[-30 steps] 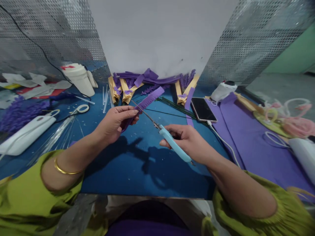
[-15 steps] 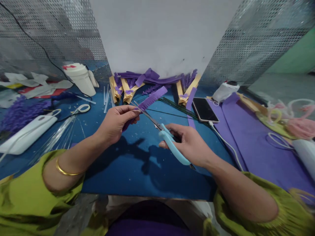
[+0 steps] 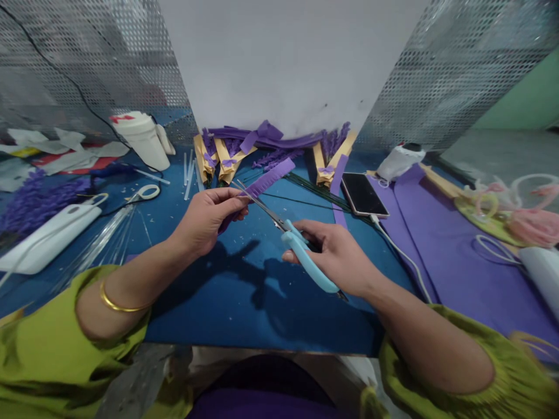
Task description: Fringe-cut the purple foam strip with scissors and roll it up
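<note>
Between thumb and fingers, my left hand (image 3: 218,218) pinches a purple strip (image 3: 271,177) that looks like felt or foam and has small slits along one edge. The strip's free end slants up to the right, and its other end hangs dark below my fingers. My right hand (image 3: 334,253) grips light-blue-handled scissors (image 3: 305,256), fingers around the handles. Their blades meet the strip just beside my left fingertips. Behind the hands lie dark green stems (image 3: 312,192) and another purple strip (image 3: 338,186).
Small purple flower bundles in tan paper (image 3: 229,166) stand along the white board (image 3: 283,70). At right are a phone (image 3: 364,195) with a cable and purple sheets (image 3: 437,233). To the left are a white glue gun or similar device (image 3: 52,238), a white cup (image 3: 142,139) and purple flowers (image 3: 43,198).
The strip's free end has dipped slightly and shifted a little to the right. Both hands and the scissors stay almost in place.
</note>
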Available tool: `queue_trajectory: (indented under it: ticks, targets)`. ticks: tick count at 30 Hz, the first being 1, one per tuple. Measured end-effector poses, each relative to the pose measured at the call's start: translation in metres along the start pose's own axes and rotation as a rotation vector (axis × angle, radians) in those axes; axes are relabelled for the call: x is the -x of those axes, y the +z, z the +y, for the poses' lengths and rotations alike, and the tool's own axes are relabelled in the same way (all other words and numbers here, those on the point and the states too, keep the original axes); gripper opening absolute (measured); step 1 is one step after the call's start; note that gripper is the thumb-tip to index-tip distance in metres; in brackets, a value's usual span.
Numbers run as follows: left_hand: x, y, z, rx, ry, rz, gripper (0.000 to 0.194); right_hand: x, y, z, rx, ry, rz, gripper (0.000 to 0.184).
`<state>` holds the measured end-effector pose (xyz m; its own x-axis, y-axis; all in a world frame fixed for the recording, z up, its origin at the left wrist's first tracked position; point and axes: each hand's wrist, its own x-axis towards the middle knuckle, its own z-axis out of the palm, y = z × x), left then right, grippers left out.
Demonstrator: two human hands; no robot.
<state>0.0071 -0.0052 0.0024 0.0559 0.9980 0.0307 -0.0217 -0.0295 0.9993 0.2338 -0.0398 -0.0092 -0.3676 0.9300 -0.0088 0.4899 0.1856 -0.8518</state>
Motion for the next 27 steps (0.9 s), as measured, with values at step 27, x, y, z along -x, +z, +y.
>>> queue_trajectory:
  ticks: [27]
  targets:
    - [0.001, 0.0005, 0.0018, 0.085, -0.046, -0.031, 0.011, -0.0002, -0.0004, -0.0013, -0.025, -0.013, -0.058, 0.027]
